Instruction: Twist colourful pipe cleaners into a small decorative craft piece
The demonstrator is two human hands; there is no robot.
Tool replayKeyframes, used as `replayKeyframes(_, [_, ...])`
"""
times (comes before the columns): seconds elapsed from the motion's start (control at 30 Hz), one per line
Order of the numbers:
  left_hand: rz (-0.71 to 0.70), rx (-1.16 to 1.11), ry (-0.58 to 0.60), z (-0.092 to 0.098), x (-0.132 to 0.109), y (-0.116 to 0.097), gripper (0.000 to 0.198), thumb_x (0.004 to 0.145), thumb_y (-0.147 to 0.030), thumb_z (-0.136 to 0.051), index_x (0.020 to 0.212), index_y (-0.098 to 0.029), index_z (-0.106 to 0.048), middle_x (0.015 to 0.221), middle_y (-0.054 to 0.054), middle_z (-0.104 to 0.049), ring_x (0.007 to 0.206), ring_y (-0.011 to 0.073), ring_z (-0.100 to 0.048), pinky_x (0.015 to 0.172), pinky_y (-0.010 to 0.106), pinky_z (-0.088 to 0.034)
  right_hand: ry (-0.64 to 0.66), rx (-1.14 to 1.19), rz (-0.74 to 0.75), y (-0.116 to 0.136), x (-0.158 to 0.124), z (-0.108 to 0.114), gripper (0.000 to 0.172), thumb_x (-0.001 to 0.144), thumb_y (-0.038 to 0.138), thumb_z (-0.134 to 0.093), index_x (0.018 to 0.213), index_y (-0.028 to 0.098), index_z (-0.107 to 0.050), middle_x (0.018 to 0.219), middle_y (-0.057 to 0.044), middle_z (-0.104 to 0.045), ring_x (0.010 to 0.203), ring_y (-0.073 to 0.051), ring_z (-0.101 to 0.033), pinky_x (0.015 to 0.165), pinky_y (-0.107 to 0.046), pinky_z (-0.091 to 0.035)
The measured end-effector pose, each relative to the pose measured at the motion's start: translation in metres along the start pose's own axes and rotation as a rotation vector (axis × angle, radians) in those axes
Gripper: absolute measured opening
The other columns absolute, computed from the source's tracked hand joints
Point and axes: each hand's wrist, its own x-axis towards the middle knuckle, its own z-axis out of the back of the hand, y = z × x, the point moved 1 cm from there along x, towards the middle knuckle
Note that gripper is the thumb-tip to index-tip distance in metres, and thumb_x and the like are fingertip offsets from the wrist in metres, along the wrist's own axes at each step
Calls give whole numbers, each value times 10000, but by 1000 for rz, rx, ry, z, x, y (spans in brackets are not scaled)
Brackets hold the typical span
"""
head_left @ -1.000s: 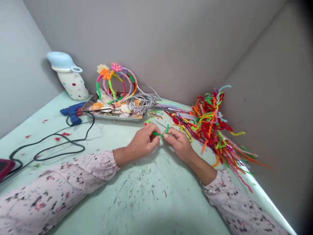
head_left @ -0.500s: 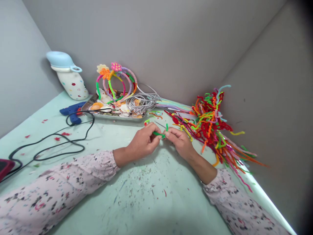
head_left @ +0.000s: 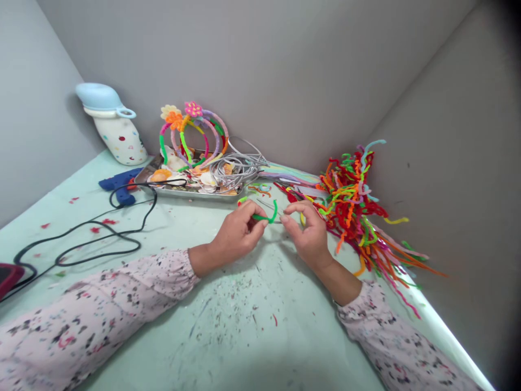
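I see left hand (head_left: pixel 237 233) pinching bright green fuzzy pipe cleaner (head_left: pixel 262 218), held above pale green tabletop (head_left: pixel 260 309); right hand (head_left: pixel 307 233) half-open, empty, just beside it; tangled multicoloured pipe-cleaner heap (head_left: pixel 350 209) beyond right hand.

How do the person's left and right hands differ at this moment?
The left hand is closed around a green pipe cleaner, while the right hand is open, its fingers curled and apart from it, gripping nothing visible. The left hand is closer to the steel tray; the right hand is closer to the heap of pipe cleaners. Both are bare and come out of pale speckled sleeves.
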Motion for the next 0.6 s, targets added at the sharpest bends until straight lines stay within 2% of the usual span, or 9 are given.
replayKeyframes(0.1, [9, 3, -20, 1, 1, -1, 32, 852, -192, -513, 855, -164, -526, 766, 1, -531, 630, 103, -451, 564, 235, -359, -14, -128, 187, 3, -1, 1, 112, 787, 259, -671, 859, 236, -589, 867, -32, -616, 891, -205, -562, 864, -395, -423])
replayKeyframes(0.2, [-9, 5, -17, 1, 1, -1, 44, 865, -198, -501, 854, -164, -526, 772, 6, -535, 666, 114, -467, 597, 247, -368, 34, -222, 278, 4, -2, 0, 124, 774, 267, -692, 864, 253, -609, 874, -32, -632, 897, -217, -568, 858, -410, -416])
replayKeyframes(0.6, [-36, -1, 3, 2, 0, -1, 81, 890, -186, -458, 850, -166, -525, 801, 9, -544, 727, 127, -486, 677, 267, -383, 47, -274, 302, 1, -2, -4, 84, 808, 282, -666, 875, 252, -625, 861, -31, -645, 878, -212, -567, 829, -400, -399])
